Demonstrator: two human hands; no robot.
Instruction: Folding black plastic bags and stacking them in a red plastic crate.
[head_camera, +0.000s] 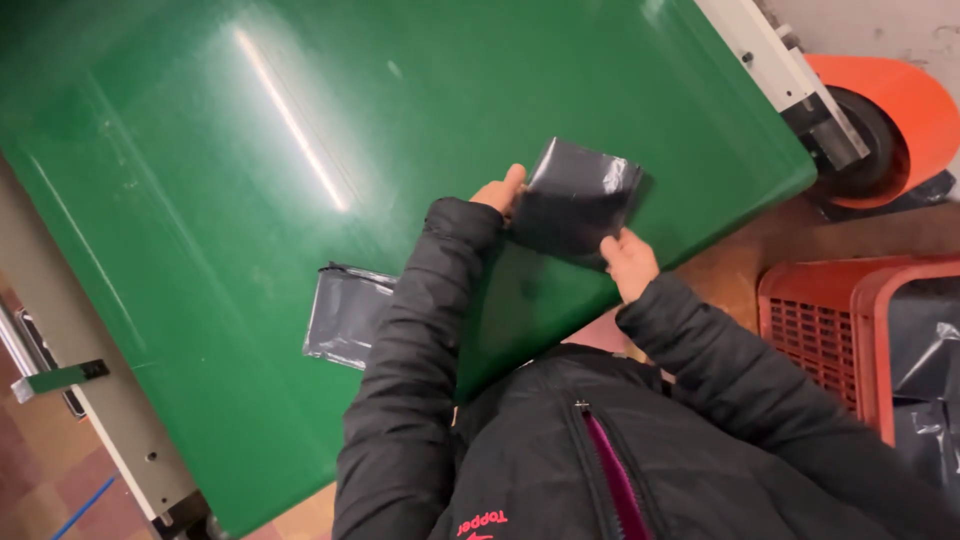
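Item: folded dark plastic bag (575, 200), held above the green table (200, 200) near its right edge. Our left hand (498, 190) and right hand (628, 262) pinch opposite edges; we'd keep edges aligned, creases flat. Second bag (345, 315) lies at the near edge.

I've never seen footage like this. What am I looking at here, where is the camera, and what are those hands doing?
There is one picture, from a camera worn on a person's head, looking down at their own arms in a black jacket. No robot is involved. The left hand and right hand together hold a folded dark plastic bag above a green table. A second dark bag lies flat on the table beside the left sleeve. At the right stands an orange crate with more dark plastic in it, and an orange roller sits past the table's far corner.
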